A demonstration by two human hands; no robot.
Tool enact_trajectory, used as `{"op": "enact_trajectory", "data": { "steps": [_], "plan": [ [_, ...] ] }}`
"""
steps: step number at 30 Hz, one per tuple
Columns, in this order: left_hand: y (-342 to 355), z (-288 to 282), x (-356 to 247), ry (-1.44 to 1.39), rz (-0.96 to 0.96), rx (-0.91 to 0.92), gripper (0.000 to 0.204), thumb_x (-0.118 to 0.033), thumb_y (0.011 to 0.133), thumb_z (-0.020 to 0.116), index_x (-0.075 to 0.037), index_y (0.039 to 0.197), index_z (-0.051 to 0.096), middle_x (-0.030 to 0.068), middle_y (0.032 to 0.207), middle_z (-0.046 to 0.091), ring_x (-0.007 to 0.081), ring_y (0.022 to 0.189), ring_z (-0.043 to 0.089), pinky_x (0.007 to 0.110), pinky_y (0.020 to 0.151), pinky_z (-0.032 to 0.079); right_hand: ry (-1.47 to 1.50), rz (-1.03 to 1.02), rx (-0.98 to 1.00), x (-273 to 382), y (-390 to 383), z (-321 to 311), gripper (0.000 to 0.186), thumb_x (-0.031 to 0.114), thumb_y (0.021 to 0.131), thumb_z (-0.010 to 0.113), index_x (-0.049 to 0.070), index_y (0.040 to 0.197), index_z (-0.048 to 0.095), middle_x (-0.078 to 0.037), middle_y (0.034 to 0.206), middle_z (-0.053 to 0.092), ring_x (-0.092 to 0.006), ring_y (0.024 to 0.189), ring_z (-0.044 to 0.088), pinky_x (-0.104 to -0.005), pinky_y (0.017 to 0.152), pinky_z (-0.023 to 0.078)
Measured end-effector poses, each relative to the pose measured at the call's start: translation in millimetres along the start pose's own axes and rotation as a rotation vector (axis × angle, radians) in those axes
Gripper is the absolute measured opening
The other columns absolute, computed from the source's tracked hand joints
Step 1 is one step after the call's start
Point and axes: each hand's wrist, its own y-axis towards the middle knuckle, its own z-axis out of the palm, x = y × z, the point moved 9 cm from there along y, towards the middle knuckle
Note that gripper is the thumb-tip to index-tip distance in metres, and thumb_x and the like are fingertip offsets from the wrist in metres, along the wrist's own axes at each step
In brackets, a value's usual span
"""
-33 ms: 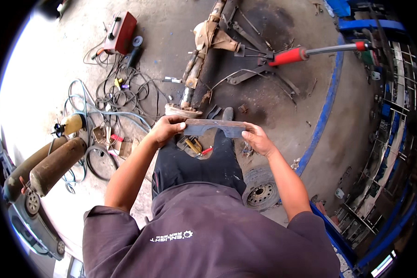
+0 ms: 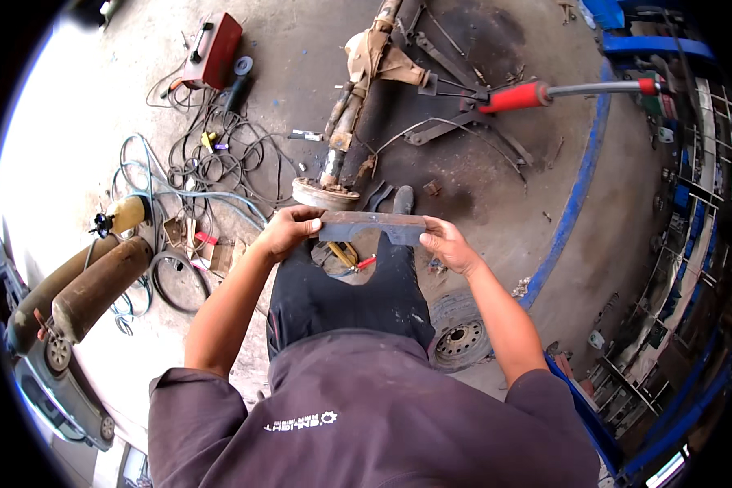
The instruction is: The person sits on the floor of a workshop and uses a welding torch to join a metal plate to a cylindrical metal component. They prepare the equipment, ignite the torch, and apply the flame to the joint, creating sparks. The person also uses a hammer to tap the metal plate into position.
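A rusty steel plate with a half-round cutout in its lower edge is held level in front of my thighs. My left hand grips its left end, thumb on the face. At the right end, my right hand pinches it with the thumb in front and fingers behind. Just beyond the plate, a vehicle axle lies on the floor, its brake drum close to my left hand. Below the plate, a yellow tool shows between my legs.
A red-handled metal stand is by the axle. Tangled cables lie left, below a red machine box. Gas cylinders stand near a parked car. At right are a wheel, a blue floor strip and cluttered racks.
The plate and both hands have shifted very slightly left in view, while the axle and stand appear a little farther right. Both hands keep the same grip.
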Motion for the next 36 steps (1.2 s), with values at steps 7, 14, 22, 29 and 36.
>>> {"op": "enact_trajectory", "data": {
  "steps": [7, 14, 22, 29, 36],
  "plan": [
    [184.8, -201.0, 83.1, 0.242, -0.04, -0.05, 0.072, -0.017, 0.077, 0.087, 0.005, 0.138, 0.058, 0.0128, 0.132, 0.066, 0.024, 0.122, 0.061, 0.038, 0.111, 0.042, 0.013, 0.156, 0.073, -182.1, 244.9, -100.3, 0.079, 0.016, 0.086, 0.084, -0.007, 0.148, 0.04, -0.012, 0.145, 0.054, -0.0195, 0.134, 0.051, -0.0361, 0.116, 0.036],
    [367.9, -277.8, 65.5, 0.375, 0.183, 0.014, 0.082, -0.029, 0.073, 0.09, 0.001, 0.141, 0.057, 0.0122, 0.132, 0.067, 0.0249, 0.122, 0.061, 0.039, 0.111, 0.044, -0.12, 0.0, -0.058, -244.9, 402.1, -215.8, 0.096, 0.012, 0.077, 0.091, -0.009, 0.151, 0.034, -0.017, 0.15, 0.048, -0.0256, 0.14, 0.045, -0.039, 0.121, 0.033],
    [463.3, -315.2, 53.1, 0.526, 0.307, 0.026, 0.072, -0.019, 0.072, 0.089, -0.012, 0.139, 0.064, 0.0083, 0.13, 0.066, 0.0194, 0.112, 0.063, 0.034, 0.102, 0.053, -0.478, -0.255, -0.104, -257.8, 484.6, -283.2, 0.091, 0.01, 0.07, 0.094, -0.005, 0.145, 0.044, -0.013, 0.143, 0.055, -0.0243, 0.134, 0.051, -0.0402, 0.118, 0.038],
    [462.6, -308.1, 43.6, 0.757, 0.67, 0.01, 0.063, -0.019, 0.08, 0.083, -0.012, 0.139, 0.063, 0.0031, 0.14, 0.06, 0.0181, 0.123, 0.058, 0.034, 0.109, 0.047, -1.059, -0.569, -0.195, -256.1, 502.0, -288.4, 0.079, 0.02, 0.07, 0.094, -0.01, 0.132, 0.055, -0.022, 0.129, 0.065, -0.0297, 0.121, 0.063, -0.0361, 0.106, 0.047],
    [454.5, -313.2, 49.4, 0.864, 0.634, -0.002, 0.069, -0.015, 0.076, 0.084, -0.012, 0.141, 0.061, 0.0034, 0.141, 0.059, 0.0206, 0.125, 0.058, 0.037, 0.111, 0.046, -1.091, -0.681, -0.158, -231.3, 490.3, -257.9, 0.067, 0.017, 0.065, 0.094, -0.009, 0.116, 0.059, -0.021, 0.115, 0.064, -0.0373, 0.106, 0.062, -0.0386, 0.096, 0.051]
  ]
}}
